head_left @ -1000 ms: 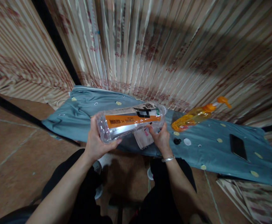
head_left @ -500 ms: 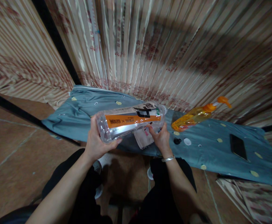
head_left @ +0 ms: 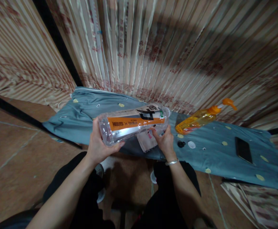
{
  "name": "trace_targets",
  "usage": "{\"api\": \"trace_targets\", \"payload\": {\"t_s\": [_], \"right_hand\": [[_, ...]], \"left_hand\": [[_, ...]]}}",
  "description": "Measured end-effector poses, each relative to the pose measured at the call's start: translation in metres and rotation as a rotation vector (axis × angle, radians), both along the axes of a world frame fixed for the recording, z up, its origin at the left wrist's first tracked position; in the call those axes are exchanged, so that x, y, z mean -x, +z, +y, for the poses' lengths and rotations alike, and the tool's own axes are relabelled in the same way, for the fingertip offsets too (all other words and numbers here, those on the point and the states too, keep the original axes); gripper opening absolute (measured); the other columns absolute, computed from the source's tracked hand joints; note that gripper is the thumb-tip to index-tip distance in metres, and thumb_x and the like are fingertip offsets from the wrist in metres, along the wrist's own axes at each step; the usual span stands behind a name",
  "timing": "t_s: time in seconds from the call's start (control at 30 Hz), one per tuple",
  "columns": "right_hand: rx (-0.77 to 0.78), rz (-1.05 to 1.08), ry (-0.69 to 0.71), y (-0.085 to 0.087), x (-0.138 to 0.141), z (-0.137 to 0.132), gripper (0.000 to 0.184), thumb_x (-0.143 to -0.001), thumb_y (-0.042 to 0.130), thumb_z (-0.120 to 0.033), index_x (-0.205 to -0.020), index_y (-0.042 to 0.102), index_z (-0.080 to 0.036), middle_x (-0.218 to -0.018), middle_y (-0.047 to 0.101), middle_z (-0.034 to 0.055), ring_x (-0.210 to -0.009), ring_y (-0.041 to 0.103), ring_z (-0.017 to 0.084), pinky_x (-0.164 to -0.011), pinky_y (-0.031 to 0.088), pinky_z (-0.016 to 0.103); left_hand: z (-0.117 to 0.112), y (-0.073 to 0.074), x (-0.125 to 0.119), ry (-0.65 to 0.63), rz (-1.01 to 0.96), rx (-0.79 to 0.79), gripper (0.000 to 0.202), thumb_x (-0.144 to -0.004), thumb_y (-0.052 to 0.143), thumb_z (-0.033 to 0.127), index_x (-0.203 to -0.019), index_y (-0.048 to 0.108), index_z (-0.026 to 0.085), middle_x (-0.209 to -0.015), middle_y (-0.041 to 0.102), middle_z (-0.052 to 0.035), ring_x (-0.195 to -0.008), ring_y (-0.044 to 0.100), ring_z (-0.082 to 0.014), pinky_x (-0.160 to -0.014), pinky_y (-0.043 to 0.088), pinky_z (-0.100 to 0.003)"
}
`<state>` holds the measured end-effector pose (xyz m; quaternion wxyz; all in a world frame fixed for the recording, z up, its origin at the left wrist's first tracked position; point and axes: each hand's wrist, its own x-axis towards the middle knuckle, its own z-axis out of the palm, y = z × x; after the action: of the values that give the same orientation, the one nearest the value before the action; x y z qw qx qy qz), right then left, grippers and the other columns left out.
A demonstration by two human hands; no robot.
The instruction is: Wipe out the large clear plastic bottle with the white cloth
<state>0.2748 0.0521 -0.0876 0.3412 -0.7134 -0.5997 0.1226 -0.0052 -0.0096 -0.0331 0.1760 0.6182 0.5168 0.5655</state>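
Almost nothing changes: compared with the earlier frames, the clear plastic bottle with orange-and-silver label (head_left: 134, 123) keeps the same slant, so the hold looks steady. It is over the blue-grey patterned cloth (head_left: 74, 119), partly covering a small pale folded cloth (head_left: 146, 143). The left hand (head_left: 98, 144) is curved widely around its base end; the right hand (head_left: 165, 143) grips near the neck end, some fingers hidden.

"Which colours reached you over there?"
"I saw a clear bottle (head_left: 134, 124) — its label (head_left: 139, 122) orange, silver and black."
"And the cloth (head_left: 198, 155)?"
"Blue-green with yellow motifs — while the curtain (head_left: 139, 63) showed me pale stripes, reddish florals."
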Motion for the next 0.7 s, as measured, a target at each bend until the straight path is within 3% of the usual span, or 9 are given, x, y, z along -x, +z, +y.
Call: {"api": "trace_targets", "payload": {"t_s": [0.2,0.7], "right_hand": [[-0.019,-0.024,0.010,-0.0016,-0.0010,0.0013,0.063,-0.086,0.064,-0.061,-0.125,0.052,-0.013,-0.103,0.077,0.0198,-0.092,0.077,0.036,-0.079,0.059,0.046],[-0.039,-0.034,-0.005,-0.0050,-0.0015,0.0013,0.061,-0.084,0.067,-0.058,-0.122,0.053,-0.013,-0.099,0.077,0.0184,-0.090,0.076,0.036,-0.077,0.059,0.045]], "left_hand": [[0.0004,-0.0022,0.0002,0.006,-0.007,0.031,0.097,-0.062,0.087,0.061,-0.139,0.044,0.023,-0.124,0.069,-0.0108,-0.111,0.074,-0.0331,-0.096,0.063,-0.048],[0.0019,-0.0046,0.0020,0.006,0.032,-0.008,0.097,-0.062,0.089,0.057,-0.140,0.043,0.023,-0.124,0.069,-0.0114,-0.111,0.074,-0.0338,-0.096,0.063,-0.049]]}}
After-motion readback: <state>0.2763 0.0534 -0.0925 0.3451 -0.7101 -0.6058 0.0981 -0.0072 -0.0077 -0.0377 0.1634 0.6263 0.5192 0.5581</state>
